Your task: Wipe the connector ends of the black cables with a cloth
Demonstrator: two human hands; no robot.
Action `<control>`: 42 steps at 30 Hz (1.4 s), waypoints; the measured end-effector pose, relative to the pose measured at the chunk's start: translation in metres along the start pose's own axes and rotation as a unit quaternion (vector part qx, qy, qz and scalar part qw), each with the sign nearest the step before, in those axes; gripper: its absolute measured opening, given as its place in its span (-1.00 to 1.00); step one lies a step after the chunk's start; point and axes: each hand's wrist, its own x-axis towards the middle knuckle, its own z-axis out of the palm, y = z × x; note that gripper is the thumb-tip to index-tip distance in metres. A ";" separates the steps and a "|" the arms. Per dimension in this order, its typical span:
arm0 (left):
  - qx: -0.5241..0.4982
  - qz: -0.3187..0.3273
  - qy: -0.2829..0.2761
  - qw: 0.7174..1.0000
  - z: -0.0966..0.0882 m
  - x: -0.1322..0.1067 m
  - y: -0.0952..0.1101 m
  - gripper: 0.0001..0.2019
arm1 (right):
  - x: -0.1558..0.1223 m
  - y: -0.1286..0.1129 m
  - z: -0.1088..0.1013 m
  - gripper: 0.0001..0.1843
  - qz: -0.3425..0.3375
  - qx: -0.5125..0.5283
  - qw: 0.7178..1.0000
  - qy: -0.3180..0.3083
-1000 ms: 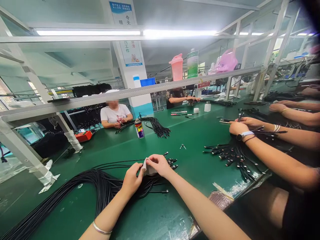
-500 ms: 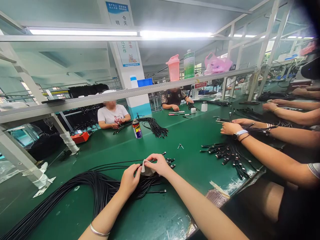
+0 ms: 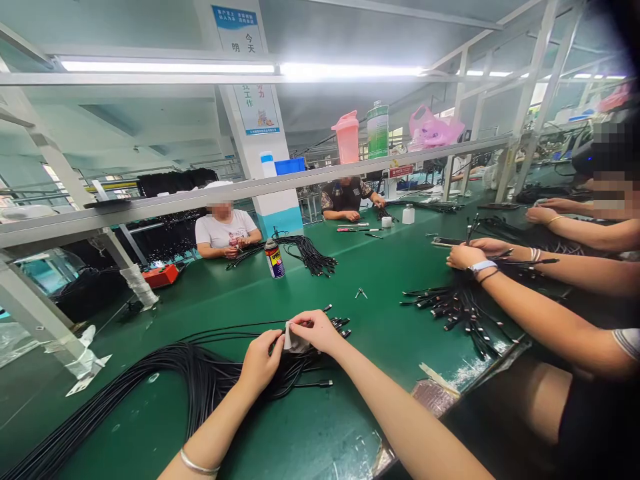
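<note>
A thick bundle of black cables (image 3: 193,373) lies across the green table, running from the lower left to under my hands. Their metal plug ends (image 3: 344,328) fan out just beyond my right hand. My right hand (image 3: 319,331) is closed, with thumb and fingers pinching a small grey cloth (image 3: 297,343). Close beside it, my left hand (image 3: 260,360) is also closed, its thumb and forefinger pinched at a black cable by the cloth's left edge; the fingers hide most of that spot. One loose plug (image 3: 325,383) sticks out below the cloth.
A spray can (image 3: 275,259) stands beyond my hands, near another cable bundle (image 3: 313,253). Small metal pieces (image 3: 361,293) lie on the table. At right, a co-worker's hands (image 3: 467,255) hold cables above a pile of plugs (image 3: 457,307). A metal shelf rail (image 3: 320,179) crosses overhead.
My right hand has dropped very slightly, and the cloth's fold has shifted a little. At right, the co-worker's hands have moved slightly, and cable ends now stand up from them.
</note>
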 end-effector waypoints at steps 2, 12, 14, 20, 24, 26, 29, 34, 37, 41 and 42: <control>-0.003 -0.001 -0.005 1.000 0.000 0.000 0.000 -0.74 | 0.001 0.001 0.000 -0.72 0.016 0.020 0.999 0.020; -0.001 -0.016 -0.027 0.999 0.000 0.001 0.005 -0.73 | -0.001 0.001 0.000 -0.75 0.021 -0.027 0.999 -0.014; 0.001 -0.020 -0.027 0.999 0.000 0.000 0.005 -0.73 | -0.002 0.000 0.001 -0.75 0.010 -0.039 0.999 -0.030; 0.001 -0.033 -0.015 0.999 -0.001 0.001 0.005 -0.73 | -0.001 -0.002 0.001 -0.75 -0.010 -0.080 0.997 -0.011; -0.004 -0.037 -0.017 0.999 -0.001 0.003 0.005 -0.72 | 0.000 -0.003 0.000 -0.81 0.026 -0.038 0.999 0.009; -0.006 -0.037 -0.020 0.999 -0.001 0.003 0.005 -0.72 | 0.000 -0.003 -0.001 -0.83 0.038 -0.018 0.999 0.005; -0.010 -0.038 -0.025 0.999 -0.001 0.003 0.005 -0.72 | 0.000 -0.001 -0.003 -0.85 0.028 -0.032 0.999 -0.015; -0.011 -0.042 -0.028 0.999 -0.001 0.001 0.004 -0.70 | -0.003 0.001 -0.006 -0.86 -0.057 -0.185 0.981 -0.014; -0.002 -0.042 -0.030 0.999 -0.001 0.001 0.003 -0.69 | -0.005 -0.002 -0.012 -0.85 -0.144 -0.292 0.945 -0.028; 0.015 -0.041 -0.030 0.999 -0.001 0.001 0.002 -0.69 | -0.007 -0.005 -0.015 -0.80 -0.190 -0.351 0.917 -0.022; 0.014 -0.040 -0.028 0.999 -0.001 0.001 0.001 -0.68 | -0.007 -0.005 -0.014 -0.79 -0.187 -0.348 0.918 -0.024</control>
